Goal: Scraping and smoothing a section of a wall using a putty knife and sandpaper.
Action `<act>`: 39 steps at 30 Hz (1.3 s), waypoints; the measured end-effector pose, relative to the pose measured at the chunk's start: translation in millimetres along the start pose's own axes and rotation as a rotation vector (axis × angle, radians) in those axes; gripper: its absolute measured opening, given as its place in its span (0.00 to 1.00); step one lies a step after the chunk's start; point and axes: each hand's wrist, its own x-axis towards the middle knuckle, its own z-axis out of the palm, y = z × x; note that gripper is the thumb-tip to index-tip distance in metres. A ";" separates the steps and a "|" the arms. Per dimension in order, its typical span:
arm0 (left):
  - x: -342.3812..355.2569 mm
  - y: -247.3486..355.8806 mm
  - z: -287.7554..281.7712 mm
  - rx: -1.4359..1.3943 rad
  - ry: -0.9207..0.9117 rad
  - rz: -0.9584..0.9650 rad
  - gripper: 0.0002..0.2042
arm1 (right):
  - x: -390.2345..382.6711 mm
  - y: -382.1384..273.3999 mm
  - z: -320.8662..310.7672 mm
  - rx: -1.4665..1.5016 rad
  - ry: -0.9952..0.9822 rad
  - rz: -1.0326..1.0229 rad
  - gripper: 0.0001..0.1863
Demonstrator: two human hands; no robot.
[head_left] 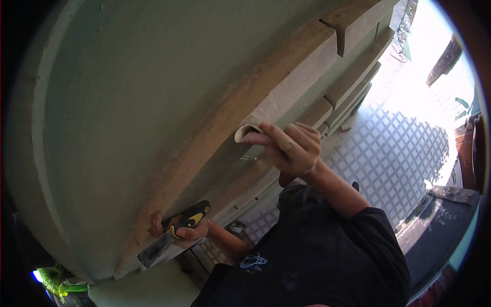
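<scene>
My right hand grips a curled, pale sheet, which looks like abrasive paper, at the lower edge of a pale wooden strip on a grey-green panel. Lower down, my left hand holds a putty knife with a black and yellow handle. Its metal blade points down-left, close to the same strip, and some of those fingers reach onto the wood.
More notched wooden strips run along the panel toward the upper right. A lattice-patterned floor lies below in bright light. A dark bench-like surface is at right, and green plants show at lower left.
</scene>
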 end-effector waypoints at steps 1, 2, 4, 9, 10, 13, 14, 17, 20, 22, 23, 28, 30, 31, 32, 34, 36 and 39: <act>1.2 0.3 -2.7 0.041 -0.037 0.050 0.20 | 3.5 9.4 -6.5 -0.091 -0.009 -0.072 0.25; 2.3 2.5 -2.9 0.042 -0.042 0.047 0.20 | 9.6 25.1 -8.4 -0.135 0.118 -0.027 0.24; 9.0 11.4 -2.4 0.088 -0.071 -0.014 0.23 | 27.4 33.7 -21.4 -0.166 0.263 0.161 0.16; 7.0 13.9 -9.8 0.098 -0.101 -0.087 0.24 | 33.9 38.1 -18.5 -0.037 0.516 0.562 0.16; 6.8 16.2 -9.2 0.075 -0.130 -0.145 0.25 | 24.0 18.5 -12.4 -0.039 0.417 0.577 0.16; 6.0 7.8 -9.1 0.032 -0.170 -0.086 0.26 | -6.7 -10.3 10.5 0.132 0.082 0.088 0.16; 4.5 4.2 -10.9 0.028 -0.174 -0.086 0.26 | -9.2 -8.9 8.6 0.097 -0.041 -0.011 0.18; 5.0 3.6 -19.8 0.021 -0.234 -0.057 0.27 | 5.9 20.5 -15.3 0.000 0.029 0.058 0.19; 15.1 20.7 -23.4 0.065 -0.287 -0.206 0.29 | 26.3 56.4 -22.2 -0.083 0.311 0.309 0.23; 18.1 26.0 -23.3 0.113 -0.363 -0.198 0.30 | 29.3 67.2 -25.8 -0.066 0.374 0.369 0.24; 18.6 27.5 -24.7 0.108 -0.365 -0.200 0.30 | 29.5 67.5 -25.4 -0.148 0.360 0.327 0.25; 14.1 41.9 -12.6 0.088 -0.205 -0.431 0.27 | 20.8 51.2 -9.6 -0.334 0.230 0.199 0.28; 17.8 47.4 0.0 0.131 -0.157 -0.416 0.25 | 23.3 50.9 -15.2 -0.356 0.177 0.233 0.29; 19.3 49.5 5.1 0.170 -0.109 -0.403 0.24 | 25.9 50.9 -17.9 -0.382 0.125 0.265 0.29; 18.7 51.1 8.4 0.172 -0.109 -0.402 0.24 | 28.6 50.0 -19.7 -0.380 0.124 0.265 0.29; 17.3 53.4 10.9 0.300 0.021 -0.450 0.21 | 31.4 48.2 -21.8 -0.418 0.071 0.340 0.28; 16.5 47.6 9.2 0.280 0.018 -0.442 0.21 | 26.4 51.8 -11.4 -0.332 0.174 0.250 0.29; 20.5 48.1 10.4 0.231 -0.048 -0.386 0.19 | -0.6 39.2 -2.1 -0.226 0.228 0.199 0.30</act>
